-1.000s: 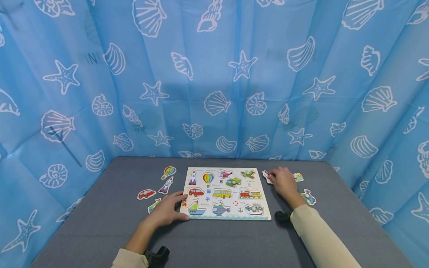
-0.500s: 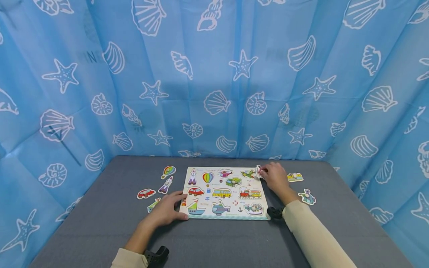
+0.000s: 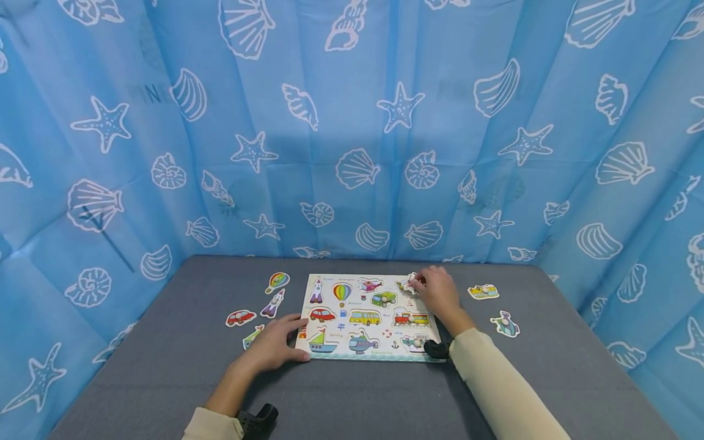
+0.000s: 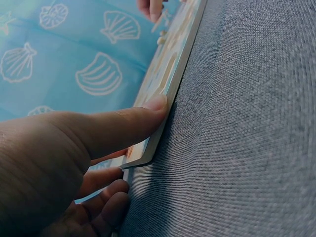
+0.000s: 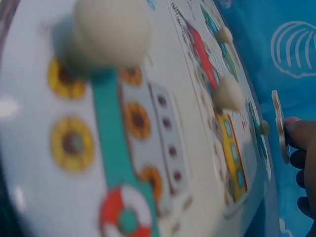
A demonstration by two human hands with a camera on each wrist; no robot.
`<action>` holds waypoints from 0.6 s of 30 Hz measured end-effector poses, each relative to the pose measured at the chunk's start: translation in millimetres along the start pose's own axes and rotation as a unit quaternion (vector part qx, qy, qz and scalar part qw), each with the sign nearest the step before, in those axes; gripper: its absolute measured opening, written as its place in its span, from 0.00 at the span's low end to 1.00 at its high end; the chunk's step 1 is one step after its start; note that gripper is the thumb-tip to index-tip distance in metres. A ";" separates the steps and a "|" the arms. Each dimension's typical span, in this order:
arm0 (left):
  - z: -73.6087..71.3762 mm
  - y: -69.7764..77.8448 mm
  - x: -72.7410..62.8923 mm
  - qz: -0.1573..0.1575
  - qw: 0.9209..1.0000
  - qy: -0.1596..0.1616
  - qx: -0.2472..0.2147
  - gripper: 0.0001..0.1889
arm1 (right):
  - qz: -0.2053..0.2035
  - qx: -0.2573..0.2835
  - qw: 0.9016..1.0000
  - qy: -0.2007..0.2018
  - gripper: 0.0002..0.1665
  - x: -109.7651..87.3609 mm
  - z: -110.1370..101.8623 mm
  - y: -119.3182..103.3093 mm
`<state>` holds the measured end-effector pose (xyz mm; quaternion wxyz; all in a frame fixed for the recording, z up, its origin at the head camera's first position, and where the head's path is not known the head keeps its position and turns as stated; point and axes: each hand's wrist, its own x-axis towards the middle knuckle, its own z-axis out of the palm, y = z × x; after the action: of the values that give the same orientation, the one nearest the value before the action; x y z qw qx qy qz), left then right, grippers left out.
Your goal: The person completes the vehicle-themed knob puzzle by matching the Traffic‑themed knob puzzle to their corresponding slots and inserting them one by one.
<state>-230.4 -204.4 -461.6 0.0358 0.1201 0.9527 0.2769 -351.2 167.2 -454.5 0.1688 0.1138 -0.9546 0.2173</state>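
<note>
My left hand (image 3: 273, 345) grips the front left corner of a wooden puzzle board (image 3: 390, 281), which shows vehicle pictures. In the left wrist view the thumb (image 4: 133, 121) lies over the front edge, the other fingers along the side. My right hand (image 3: 440, 293) pinches a white-edged puzzle piece (image 3: 408, 284) over the board's back right corner, near the green plane. The right wrist view shows this piece (image 5: 279, 126) edge-on between thumb and fingers, its picture turned away. Wooden knobs stand on the ship (image 5: 111, 32), train (image 5: 229, 94) and plane (image 5: 264, 128).
Left of the board lie loose pieces: a balloon (image 3: 277, 282), a rocket (image 3: 272, 304), a red car (image 3: 240, 318) and a sailboat (image 3: 252, 337), partly behind the hand. On the right are a bus (image 3: 484, 291) and a submarine (image 3: 505, 324). A blue shell-patterned curtain (image 3: 352, 134) surrounds the grey table.
My right hand has carried the pinched piece leftward from the table beside the board to over its back right corner, uncovering the bus piece. The left hand has stayed at the board.
</note>
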 end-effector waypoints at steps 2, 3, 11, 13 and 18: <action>-0.5 -0.2 -0.1 0.000 1.000 0.000 -0.001 0.38 | -0.001 0.007 1.000 -0.002 0.10 0.9 2.3 -2.6; -0.3 -0.7 0.0 0.002 1.000 0.000 -0.001 0.38 | -0.002 0.008 1.000 -0.004 0.10 1.5 3.7 -3.8; -0.2 -3.8 0.7 0.013 1.000 0.002 -0.003 0.39 | 0.013 0.006 1.000 -0.027 0.11 4.9 12.4 -12.7; -0.3 -3.6 0.7 0.016 1.000 0.002 -0.005 0.39 | 0.018 0.008 0.999 -0.029 0.11 4.9 13.6 -15.1; -0.4 -2.1 0.1 0.020 1.000 0.004 -0.005 0.39 | 0.010 0.016 1.000 -0.023 0.11 5.1 16.0 -20.8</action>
<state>-230.9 -206.3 -462.4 0.0275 0.1376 0.9488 0.2831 -354.2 140.9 -458.4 0.1423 0.1117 -0.9559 0.2316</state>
